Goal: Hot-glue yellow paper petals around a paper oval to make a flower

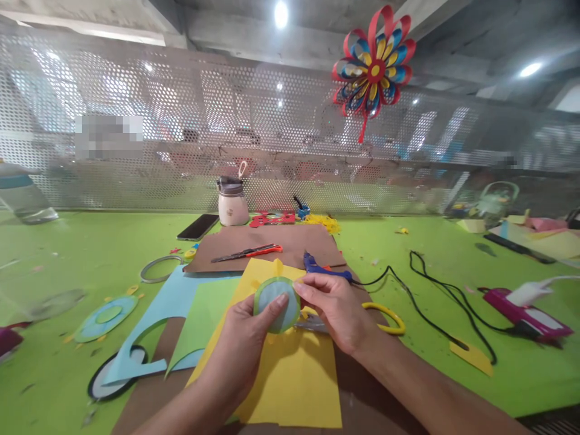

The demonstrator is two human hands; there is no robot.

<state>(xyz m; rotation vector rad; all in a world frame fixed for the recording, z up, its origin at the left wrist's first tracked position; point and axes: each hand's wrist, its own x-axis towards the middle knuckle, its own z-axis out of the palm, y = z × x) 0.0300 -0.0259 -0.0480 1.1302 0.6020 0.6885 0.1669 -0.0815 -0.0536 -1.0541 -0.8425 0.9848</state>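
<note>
My left hand [247, 335] and my right hand [338, 308] together hold a round paper disc [276, 302], light blue in the middle with a green rim and a yellow tab at the top. The left thumb presses on the disc's face and the right fingers pinch its right edge. Both hands hover over a yellow sheet [294, 374] that lies on brown paper [290, 241]. Just behind the disc lies a blue glue gun [324, 269], and yellow-handled scissors [385, 317] rest under my right hand.
Light blue [167, 302] and green [203, 320] sheets lie at the left beside cut rings [106, 314]. A utility knife [249, 252], a phone [198, 226] and a white jar [232, 202] sit further back. A black cord [435, 302] runs right toward a pink device [525, 314]. A paper pinwheel [374, 66] hangs on the mesh wall.
</note>
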